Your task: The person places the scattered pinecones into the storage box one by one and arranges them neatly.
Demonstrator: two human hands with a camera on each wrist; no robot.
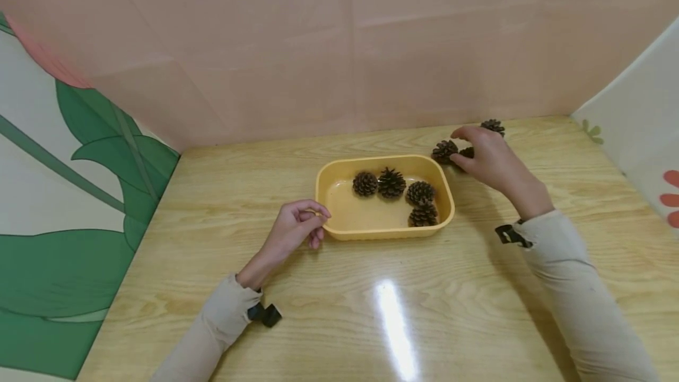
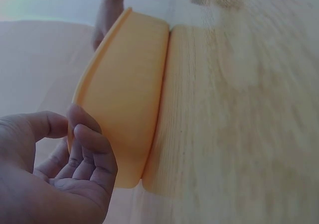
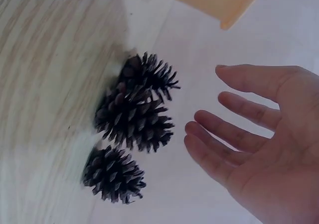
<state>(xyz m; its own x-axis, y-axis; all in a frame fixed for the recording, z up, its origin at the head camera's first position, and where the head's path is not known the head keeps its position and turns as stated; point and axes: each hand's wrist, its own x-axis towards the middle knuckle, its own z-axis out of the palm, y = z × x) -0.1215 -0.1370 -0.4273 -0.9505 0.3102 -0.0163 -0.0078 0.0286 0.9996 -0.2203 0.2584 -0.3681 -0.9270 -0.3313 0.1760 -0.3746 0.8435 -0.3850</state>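
My left hand point(image 1: 298, 224) pinches the rim of a yellow plastic tub point(image 1: 366, 233) at its near left corner. In the left wrist view, thumb and fingers point(image 2: 92, 139) meet over that rim. Inside the tub lie several brown pine cones, among them one pine cone point(image 1: 365, 184) at the back and another pine cone point(image 1: 422, 215) at the right end. Beyond the tub's right corner, my right hand point(image 1: 490, 158) hovers over three more pine cones point(image 3: 134, 117). Its fingers are spread and hold nothing, and it partly hides those cones in the head view.
Everything stands on a wood-grain table point(image 1: 318, 311). A pinkish wall covering point(image 1: 350, 46) rises behind its back edge. A panel with green leaves point(image 1: 106, 205) borders the left side, and a pale panel with red petals point(image 1: 652, 128) borders the right.
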